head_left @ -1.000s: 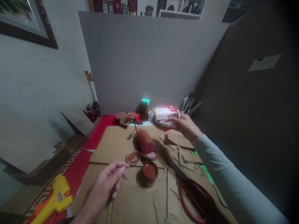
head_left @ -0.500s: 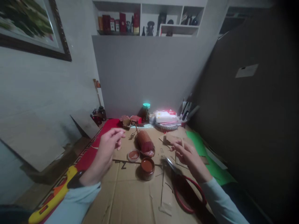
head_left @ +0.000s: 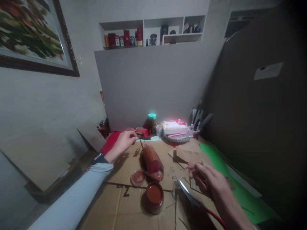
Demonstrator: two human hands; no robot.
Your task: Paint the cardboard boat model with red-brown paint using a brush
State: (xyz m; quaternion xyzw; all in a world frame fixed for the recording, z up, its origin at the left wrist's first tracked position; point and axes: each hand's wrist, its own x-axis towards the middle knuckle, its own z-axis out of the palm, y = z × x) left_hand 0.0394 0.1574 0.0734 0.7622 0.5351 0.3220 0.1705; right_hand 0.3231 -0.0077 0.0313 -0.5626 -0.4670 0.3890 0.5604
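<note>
My left hand reaches to the back of the cardboard, thumb and fingers pinched together beside a thin brown stick; what they hold, if anything, is hidden. The stick stands at the far end of a reddish-brown, log-shaped piece with a wet, shiny near end. My right hand is closed around a thin pale stick, mostly hidden by the fingers. Near it lie red-handled scissors. An open jar of brown paint stands before the log-shaped piece, its paint-smeared lid beside it.
Cardboard covers the table, with cut scraps at right. Green sheet lies along the right edge. Behind stand a teal-lidded jar, a tissue pack and a cup of tools. Grey panels rise behind and at right.
My left hand has moved forward and right, to the stick on the log-shaped piece. My right hand stays closed, lower and further right in view. The camera view has tilted up slightly.
</note>
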